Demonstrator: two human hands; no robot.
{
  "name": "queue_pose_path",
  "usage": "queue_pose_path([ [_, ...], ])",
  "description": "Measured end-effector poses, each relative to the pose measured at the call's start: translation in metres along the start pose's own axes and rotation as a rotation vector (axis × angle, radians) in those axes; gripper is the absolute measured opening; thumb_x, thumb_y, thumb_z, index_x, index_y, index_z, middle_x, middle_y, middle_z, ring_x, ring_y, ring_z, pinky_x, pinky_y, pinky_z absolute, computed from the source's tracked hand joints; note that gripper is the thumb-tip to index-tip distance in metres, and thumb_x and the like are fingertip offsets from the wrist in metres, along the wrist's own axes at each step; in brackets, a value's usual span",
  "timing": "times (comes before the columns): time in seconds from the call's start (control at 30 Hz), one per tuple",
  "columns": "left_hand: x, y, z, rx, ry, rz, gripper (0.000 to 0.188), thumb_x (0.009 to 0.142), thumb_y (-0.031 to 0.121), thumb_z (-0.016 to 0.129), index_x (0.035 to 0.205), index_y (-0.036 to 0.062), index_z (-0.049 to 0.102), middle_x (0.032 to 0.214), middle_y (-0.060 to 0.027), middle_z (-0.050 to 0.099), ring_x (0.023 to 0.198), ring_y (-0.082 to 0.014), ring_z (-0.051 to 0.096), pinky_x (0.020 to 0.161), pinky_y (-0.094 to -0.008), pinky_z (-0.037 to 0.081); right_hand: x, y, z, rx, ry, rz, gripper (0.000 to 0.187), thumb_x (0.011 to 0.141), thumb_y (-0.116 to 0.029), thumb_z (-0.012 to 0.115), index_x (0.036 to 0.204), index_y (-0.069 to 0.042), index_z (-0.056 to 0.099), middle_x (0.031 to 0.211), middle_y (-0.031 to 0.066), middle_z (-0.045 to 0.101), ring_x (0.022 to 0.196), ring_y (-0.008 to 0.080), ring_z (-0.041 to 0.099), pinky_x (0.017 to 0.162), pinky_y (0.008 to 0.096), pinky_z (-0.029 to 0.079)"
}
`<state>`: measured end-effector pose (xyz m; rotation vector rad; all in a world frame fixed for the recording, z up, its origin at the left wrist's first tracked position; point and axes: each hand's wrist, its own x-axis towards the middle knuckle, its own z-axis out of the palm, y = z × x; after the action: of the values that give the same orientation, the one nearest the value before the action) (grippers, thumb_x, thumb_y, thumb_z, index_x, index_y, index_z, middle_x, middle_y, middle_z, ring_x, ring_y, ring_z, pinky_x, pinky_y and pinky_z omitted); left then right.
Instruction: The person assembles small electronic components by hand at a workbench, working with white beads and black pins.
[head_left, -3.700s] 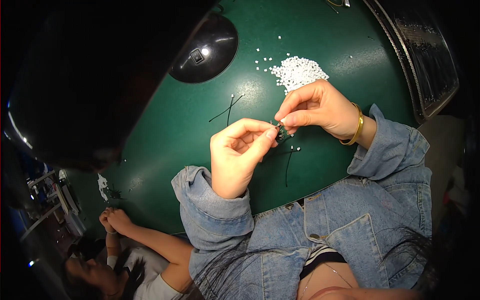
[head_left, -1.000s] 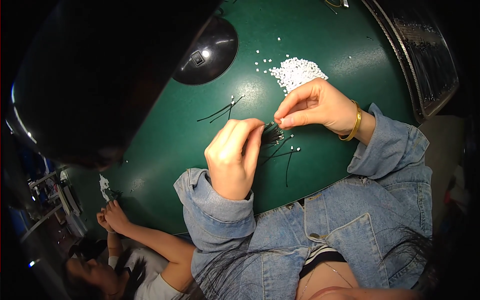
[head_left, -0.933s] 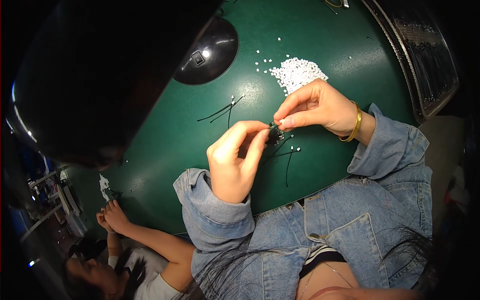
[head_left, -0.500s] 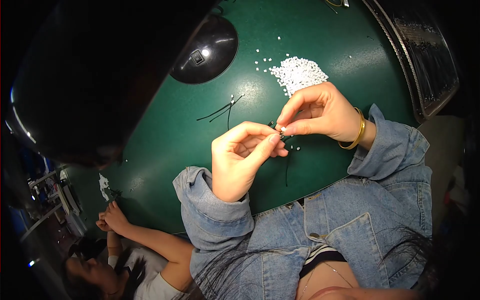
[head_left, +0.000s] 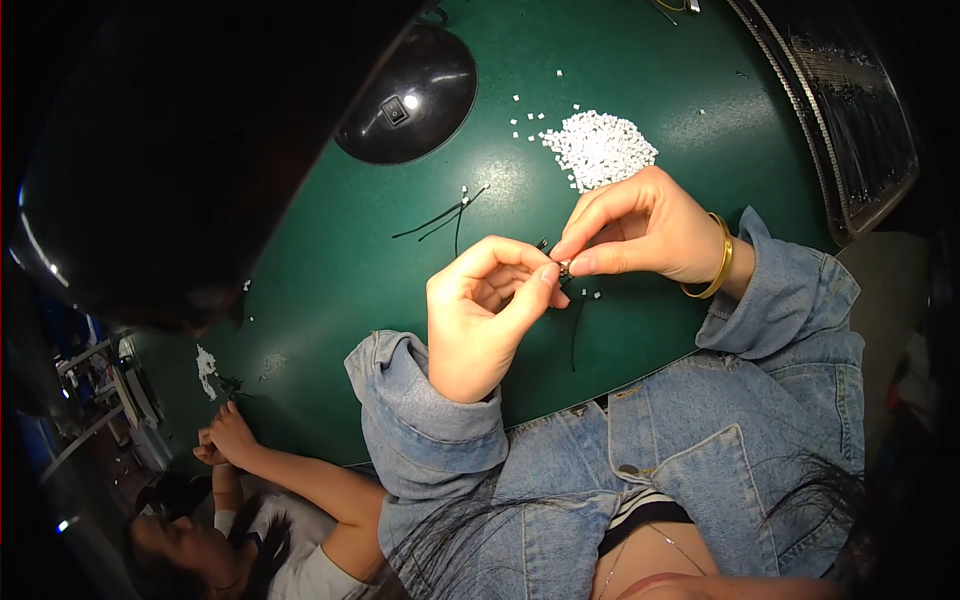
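Observation:
My left hand (head_left: 475,320) is closed in a pinch on thin black wires (head_left: 542,244), whose ends poke out by the fingertips. Against it, my right hand (head_left: 650,225) pinches a small white plastic connector housing (head_left: 565,264), mostly hidden between thumb and forefinger. The fingertips of both hands meet at this spot. Just beyond my right hand lies a heap of white connector housings (head_left: 605,145), with several loose ones around its left side. Below the fingertips, another black wire (head_left: 574,335) lies on the green table (head_left: 640,340) near two loose housings (head_left: 591,294).
Left of my hands, black wires (head_left: 430,222) with a white housing lie on the table. Beyond them stands a round black base (head_left: 420,110) with a switch. A wire-filled tray (head_left: 850,130) borders the right side. At lower left, another person's hands (head_left: 228,435) work by a small white pile.
My left fingers have shifted slightly upward and closer around the joining point. The white housing shows less between my fingertips now. My right hand has hardly moved.

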<state>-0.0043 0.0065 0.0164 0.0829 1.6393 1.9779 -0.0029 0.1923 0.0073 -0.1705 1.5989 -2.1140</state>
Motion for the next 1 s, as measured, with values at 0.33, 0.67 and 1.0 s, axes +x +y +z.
queue_pose_path([
  [0.33, -0.001, -0.003, 0.002, -0.152, -0.078, 0.047, 0.007, 0.081, -0.003, 0.053, 0.086, -0.0062, 0.053, 0.078, -0.0099, 0.058, 0.068, -0.0141, 0.058, 0.064, -0.0238, 0.048, -0.005, 0.007, 0.005, -0.055, 0.082, -0.164, 0.01, 0.074, 0.0, 0.062, 0.083, 0.0, 0.063, 0.079, 0.0065, 0.062, 0.076, 0.0117, 0.059, 0.069, 0.0219, 0.047],
  [0.67, 0.003, -0.004, 0.004, 0.028, 0.034, 0.076, 0.009, 0.081, 0.003, 0.054, 0.083, -0.0056, 0.054, 0.076, -0.01, 0.057, 0.065, -0.0148, 0.057, 0.062, -0.0241, 0.046, 0.004, 0.001, -0.005, -0.484, 0.097, -0.385, 0.01, 0.068, 0.0, 0.065, 0.078, -0.001, 0.064, 0.075, 0.0076, 0.061, 0.069, 0.0142, 0.057, 0.062, 0.0235, 0.045],
  [1.0, 0.016, -0.009, -0.019, 1.287, 0.403, 0.602, 0.013, 0.067, -0.001, 0.063, 0.079, 0.0026, 0.06, 0.077, -0.0067, 0.054, 0.075, -0.0207, 0.05, 0.068, -0.0298, 0.039, 0.016, 0.009, -0.032, -1.179, 0.326, -0.547, 0.01, 0.064, -0.009, 0.067, 0.072, -0.007, 0.062, 0.076, -0.0007, 0.053, 0.078, 0.0165, 0.048, 0.068, 0.0273, 0.042],
])
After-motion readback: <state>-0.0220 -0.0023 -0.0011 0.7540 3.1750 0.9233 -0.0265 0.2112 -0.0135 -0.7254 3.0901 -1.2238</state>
